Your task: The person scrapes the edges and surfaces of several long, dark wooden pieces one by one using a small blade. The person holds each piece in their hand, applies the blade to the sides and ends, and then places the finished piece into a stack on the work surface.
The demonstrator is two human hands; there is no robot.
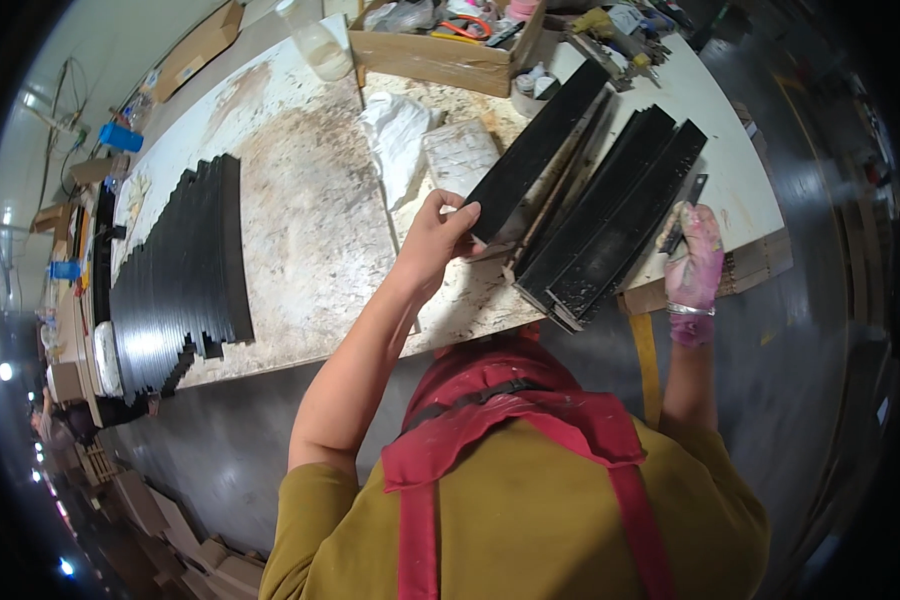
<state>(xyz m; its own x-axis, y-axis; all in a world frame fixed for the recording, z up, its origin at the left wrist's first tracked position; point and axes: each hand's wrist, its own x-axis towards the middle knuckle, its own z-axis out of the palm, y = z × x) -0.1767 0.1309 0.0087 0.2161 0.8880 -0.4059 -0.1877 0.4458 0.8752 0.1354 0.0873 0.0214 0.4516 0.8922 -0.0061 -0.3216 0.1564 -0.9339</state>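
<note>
My bare left hand (444, 238) pinches the near end of a long flat black strip (538, 150), which slants away to the upper right. My right hand (695, 262), in a pink-and-white stained glove, is closed around a narrow dark flat tool (699, 190); its exact kind is hard to make out. Between the hands lies a loose pile of similar black strips (610, 215), some with pale specks, their near ends at the table's front edge. At the left, many more black strips (185, 275) lie side by side in a tight row.
The worktable (305, 200) is whitish and stained. A white cloth (398, 140) and a pale block (460, 152) lie behind my left hand. Farther back stand a cardboard box (430, 62) of tools, a clear jug (322, 48) and a small tub (532, 90). Another person (65, 425) is at far left.
</note>
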